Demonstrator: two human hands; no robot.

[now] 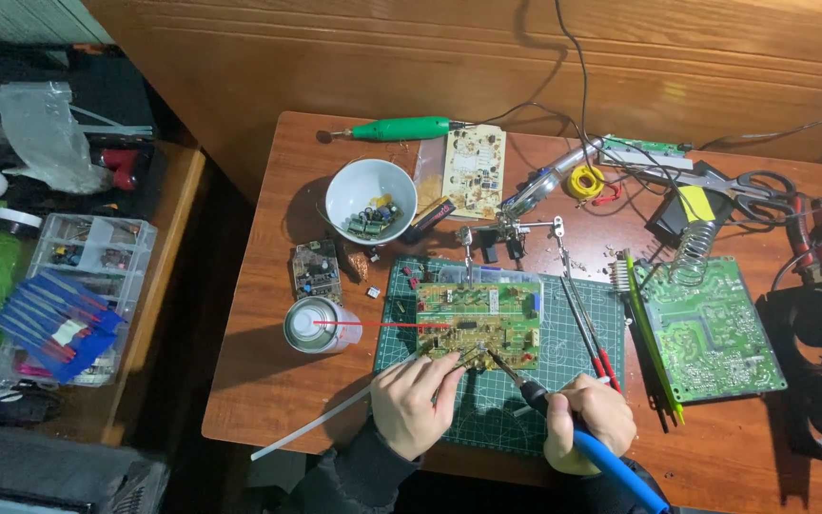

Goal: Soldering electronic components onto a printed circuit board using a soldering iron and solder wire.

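1. Head view: my left hand [413, 402] rests on the near edge of the dark green gridded cutting mat [573, 366], fingers pinched narrow on a thin silvery solder wire [449, 360] whose tip meets the lower edge of the tan rectangular circuit board [479, 322].
2. My right hand [590, 421], near the mat's front right corner, is wrapped tight around the blue-handled soldering iron [563, 419]; its tip touches the board just beside the wire.
3. The board lies on the mat's far left part.
4. Left of the mat stands a white spray can with a red straw [316, 325]; beyond it, a white bowl of small parts [370, 198].
5. Right of the mat lies a green circuit board [711, 328] on the brown wooden table [268, 381].
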